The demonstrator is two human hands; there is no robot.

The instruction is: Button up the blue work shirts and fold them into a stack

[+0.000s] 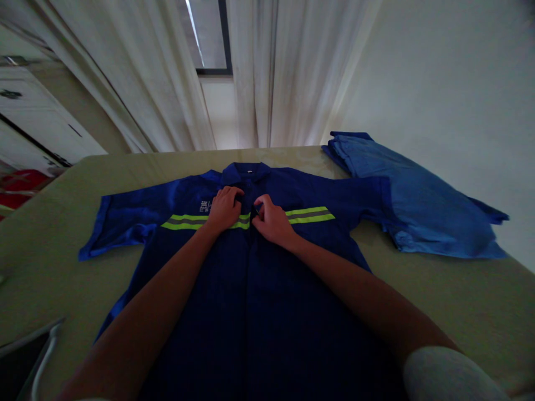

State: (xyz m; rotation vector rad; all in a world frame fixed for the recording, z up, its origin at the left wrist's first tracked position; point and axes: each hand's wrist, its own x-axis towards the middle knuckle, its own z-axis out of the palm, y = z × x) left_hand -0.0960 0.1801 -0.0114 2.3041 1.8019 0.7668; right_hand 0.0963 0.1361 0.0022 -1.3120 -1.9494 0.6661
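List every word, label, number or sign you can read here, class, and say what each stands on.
None can be read for certain.
White print on the blue shirt's chest, beside the left hand: too blurred.
Collar label: marks too small.

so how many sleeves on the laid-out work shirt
2 on the work shirt: picture-left sleeve on the table, picture-right sleeve meeting the lighter blue garments. Neither is hidden.
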